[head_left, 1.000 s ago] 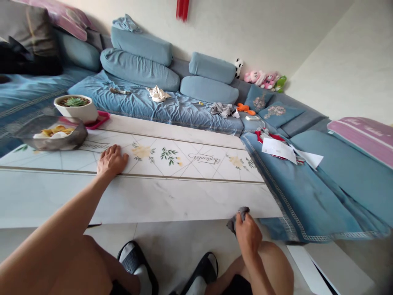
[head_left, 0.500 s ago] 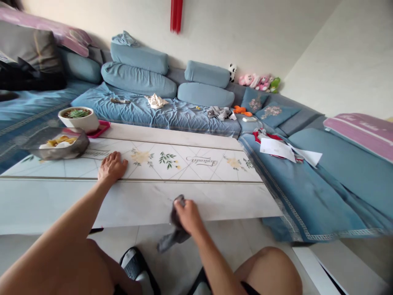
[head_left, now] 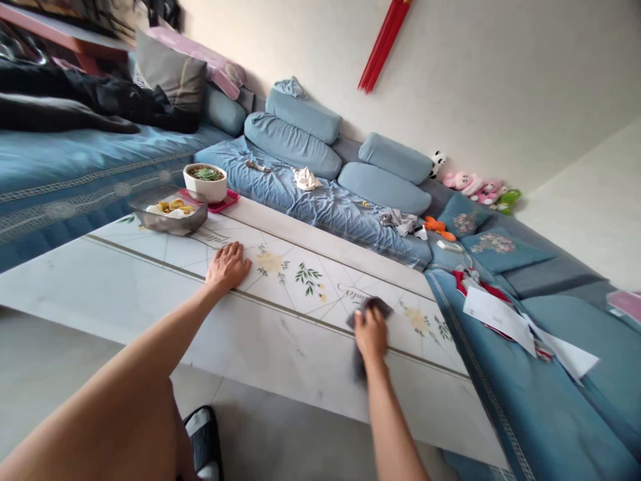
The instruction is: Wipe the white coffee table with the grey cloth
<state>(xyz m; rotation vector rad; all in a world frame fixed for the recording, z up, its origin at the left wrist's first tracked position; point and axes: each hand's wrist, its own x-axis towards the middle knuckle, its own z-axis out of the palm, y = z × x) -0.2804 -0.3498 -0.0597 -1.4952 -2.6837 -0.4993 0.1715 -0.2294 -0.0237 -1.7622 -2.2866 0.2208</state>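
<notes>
My left hand (head_left: 229, 266) lies flat on the white patterned table (head_left: 280, 354), fingers stretched out, just right of the grey translucent bowl. In my right hand (head_left: 371, 332) is a dark grey cloth (head_left: 379, 306), bunched under the fingers and pressed to the tabletop over the printed lettering. Part of the cloth trails below the hand and is smeared by motion. Yellow and white things lie in the bowl (head_left: 175, 220). Behind it, a white pot (head_left: 205, 187) with a succulent stands on a pink tray (head_left: 231, 198).
A blue-covered sofa (head_left: 320, 207) runs along the far side and the right of the table. White papers (head_left: 501, 319) and a grey garment (head_left: 398, 219) lie on it. Stuffed toys (head_left: 471, 184) sit on its back. A slippered foot (head_left: 204, 437) rests on the floor below.
My right hand has carried the cloth from the table's near edge forward and right onto the printed strip. My left hand stays on the table. The view has tilted and turned left.
</notes>
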